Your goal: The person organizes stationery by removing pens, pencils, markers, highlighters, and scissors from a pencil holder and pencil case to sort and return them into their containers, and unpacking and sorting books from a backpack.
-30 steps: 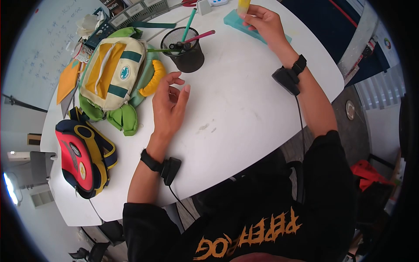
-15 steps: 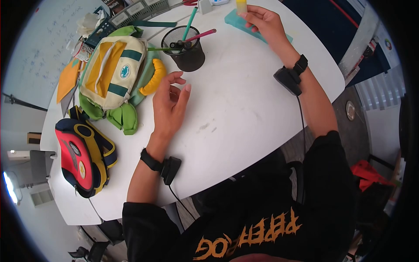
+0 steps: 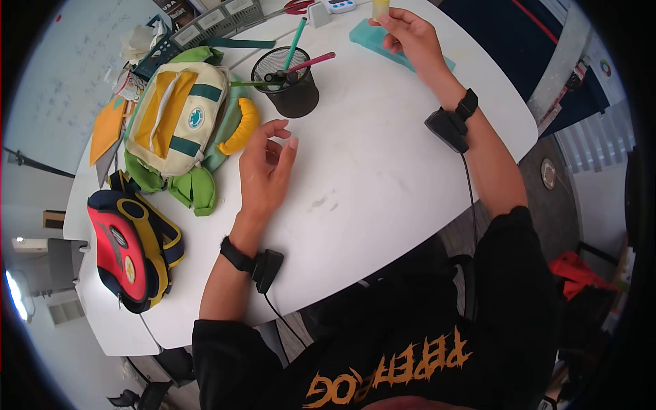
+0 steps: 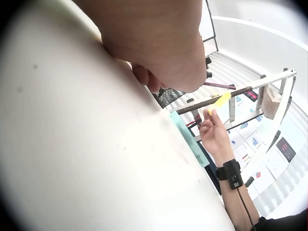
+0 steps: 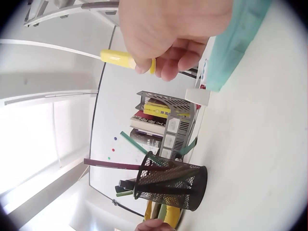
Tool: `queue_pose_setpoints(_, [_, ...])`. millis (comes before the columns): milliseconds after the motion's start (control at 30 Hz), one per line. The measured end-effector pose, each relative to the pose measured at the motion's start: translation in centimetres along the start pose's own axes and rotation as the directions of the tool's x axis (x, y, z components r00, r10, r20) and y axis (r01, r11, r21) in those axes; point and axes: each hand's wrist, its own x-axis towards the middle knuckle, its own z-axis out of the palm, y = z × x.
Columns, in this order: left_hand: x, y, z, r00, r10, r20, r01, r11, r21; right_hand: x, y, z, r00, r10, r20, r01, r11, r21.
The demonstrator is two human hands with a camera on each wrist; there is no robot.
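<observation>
My right hand (image 3: 412,37) pinches a short yellow stick (image 5: 117,58), shaped like a chunky highlighter, between thumb and fingers. It is held above a long teal case (image 3: 389,44) lying on the table's far side; the head view cuts off the stick's top. My left hand (image 3: 265,167) rests at the table with its fingers loosely curled and nothing in them. Just beyond its fingertips stands a black mesh pen cup (image 3: 295,96) with a green stick, a pink stick and dark-handled items inside.
Left of the cup lies a cream, yellow and green backpack (image 3: 181,116). Nearer me is a red and navy bag (image 3: 126,249). Grey baskets (image 3: 217,24) line the table's far left edge, near red-handled scissors (image 3: 298,7). Cables hang from both wrist cameras.
The right hand stays over the teal case, with the yellow stick shifting and turning slightly in its fingers. My left hand keeps its pose; the head view tilts a little.
</observation>
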Motion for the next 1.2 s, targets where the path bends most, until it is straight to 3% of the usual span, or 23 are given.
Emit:
queue_pose_setpoints(200, [-0.1, 0.1, 0.0, 1.000, -0.009, 0.005, 0.009, 1.000, -0.012, -0.4, -0.6, 0.6, 1.000, -0.020, -0.006, 0.020, 0.999, 0.047])
queue_pose_setpoints(367, [-0.3, 0.2, -0.2, 1.000, 0.003, 0.025, -0.003, 1.000, -0.003, 0.4, 1.4, -0.3, 0.990, -0.060, 0.126, 0.055, 0.998, 0.042])
queue_pose_setpoints(400, [-0.3, 0.2, -0.2, 1.000, 0.009, 0.021, -0.009, 1.000, 0.017, 0.2, 0.9, -0.3, 0.990, -0.064, 0.125, 0.059, 0.997, 0.041])
queue_pose_setpoints(467, [-0.3, 0.2, -0.1, 1.000, 0.011, 0.019, -0.012, 0.999, 0.037, -0.9, -0.6, 0.1, 0.994, -0.046, 0.097, 0.060, 0.989, -0.139])
queue_pose_setpoints(1000, [-0.3, 0.4, -0.2, 0.999, -0.009, 0.040, 0.007, 0.999, 0.051, -0.5, -0.8, 0.2, 0.989, -0.086, 0.124, 0.100, 0.989, -0.112])
queue_pose_setpoints(1067, [-0.3, 0.4, 0.0, 0.999, -0.012, 0.043, 0.011, 0.999, 0.040, -0.5, -1.0, 0.6, 0.991, 0.040, 0.126, -0.042, 0.999, 0.018])
queue_pose_setpoints(1200, [-0.4, 0.4, -0.3, 0.999, -0.010, 0.050, 0.008, 0.999, 0.040, -0.3, -0.8, 0.9, 0.996, -0.016, 0.089, 0.019, 0.999, -0.038])
